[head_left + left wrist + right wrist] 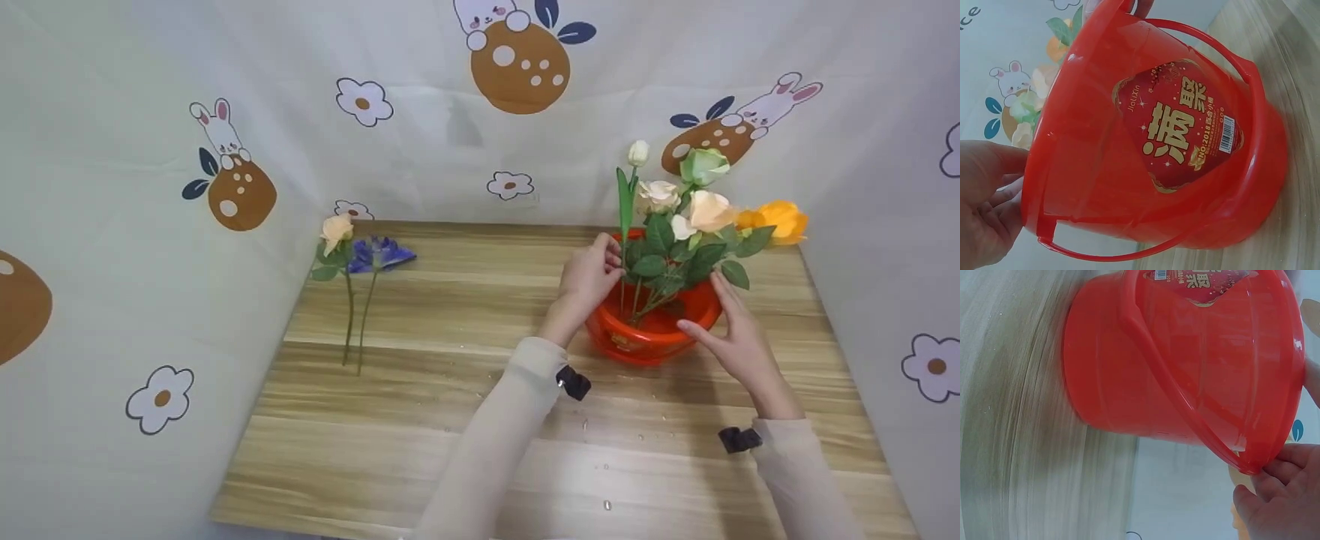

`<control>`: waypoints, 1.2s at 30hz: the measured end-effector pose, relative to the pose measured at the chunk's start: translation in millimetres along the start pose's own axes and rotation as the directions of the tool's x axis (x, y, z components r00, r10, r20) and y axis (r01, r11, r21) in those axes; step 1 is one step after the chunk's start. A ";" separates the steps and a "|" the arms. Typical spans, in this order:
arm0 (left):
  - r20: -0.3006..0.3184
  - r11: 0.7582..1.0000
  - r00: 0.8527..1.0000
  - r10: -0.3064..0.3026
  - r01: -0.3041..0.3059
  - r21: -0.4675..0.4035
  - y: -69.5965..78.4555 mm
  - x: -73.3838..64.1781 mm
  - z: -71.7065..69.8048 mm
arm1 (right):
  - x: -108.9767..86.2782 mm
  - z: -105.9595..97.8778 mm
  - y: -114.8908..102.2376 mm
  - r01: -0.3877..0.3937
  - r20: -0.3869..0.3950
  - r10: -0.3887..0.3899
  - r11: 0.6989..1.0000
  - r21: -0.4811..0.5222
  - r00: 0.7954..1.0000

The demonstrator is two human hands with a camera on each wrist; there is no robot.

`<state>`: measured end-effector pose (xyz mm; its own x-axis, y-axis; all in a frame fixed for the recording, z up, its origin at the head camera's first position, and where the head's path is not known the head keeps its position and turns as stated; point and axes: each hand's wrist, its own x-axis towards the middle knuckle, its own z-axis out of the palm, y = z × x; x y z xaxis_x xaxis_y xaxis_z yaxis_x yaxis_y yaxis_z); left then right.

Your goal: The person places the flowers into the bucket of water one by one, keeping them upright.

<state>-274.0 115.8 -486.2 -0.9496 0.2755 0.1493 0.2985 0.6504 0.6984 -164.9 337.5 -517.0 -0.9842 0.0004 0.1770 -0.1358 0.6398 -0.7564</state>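
Note:
A red plastic bucket (652, 341) stands upright at the right of the table, holding several artificial flowers. My left hand (589, 279) is at its left rim, with curled fingers and thumb at the green stem of a white tulip (638, 153), seemingly pinching it. In the left wrist view, the bucket rim hides the left fingertips (994, 197). My right hand (739, 341) rests at the right rim, thumb spread from the fingers. Cream roses (711, 211), a green rose (703, 166) and an orange flower (780, 223) lean toward the back and right of the bucket.
On the left of the wooden table (420, 420) lie a peach rose (337, 231) and a blue-purple flower (381, 255), stems toward me. Water drops dot the tabletop. A printed curtain (427, 150) closes off the back and sides. The bucket's handle (1171, 391) hangs down at the front.

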 end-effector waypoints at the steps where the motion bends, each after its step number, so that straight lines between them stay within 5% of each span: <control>1: 0.002 1.000 1.000 0.004 -0.004 0.016 0.2 -0.1 0.1 | -0.1 0.2 0.2 -0.001 -0.001 0.001 1.000 0.000 1.000; 11: 0.024 0.987 0.996 0.090 -0.092 0.133 -0.3 -1.1 0.9 | 0.2 0.1 0.2 0.000 -0.002 0.000 1.000 0.001 1.000; 15: 0.034 0.996 0.997 0.075 -0.073 -0.049 -5.2 -0.8 -1.0 | -0.1 0.2 0.4 0.000 -0.002 0.000 1.000 0.010 1.000; 17: 0.034 0.978 0.997 0.066 -0.058 -0.198 -9.7 -0.8 -2.3 | -0.3 0.5 0.8 0.000 -0.001 0.000 1.000 0.012 1.000; 20: 0.032 0.891 0.997 0.070 -0.048 -0.451 -17.8 -0.5 -4.1 | -0.5 1.2 1.3 -0.003 0.001 0.002 1.000 0.015 1.000; 23: 0.043 0.749 0.996 0.077 -0.029 -0.662 -26.0 -0.9 -8.1 | -0.9 1.8 1.6 -0.002 0.000 0.002 1.000 0.007 1.000; 25: 0.060 0.658 0.996 0.066 0.001 -0.753 -31.4 -2.3 -12.0 | -1.1 2.0 1.5 0.000 -0.003 0.000 1.000 0.001 1.000; 28: 0.074 0.568 0.997 0.036 0.041 -0.822 -40.1 -5.4 -19.4 | -1.6 2.0 1.1 0.001 -0.010 -0.001 1.000 -0.009 1.000; 36: 0.040 0.521 0.998 -0.042 0.056 -0.852 -73.1 -11.3 -40.0 | -1.7 1.2 -1.6 -0.001 -0.008 0.000 1.000 -0.012 1.000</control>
<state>-288.9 36.8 -511.0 -0.9567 0.2761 0.0918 0.0211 -0.2489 0.9683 -163.1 335.5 -517.0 -0.9833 0.0070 0.1819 -0.1340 0.6486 -0.7492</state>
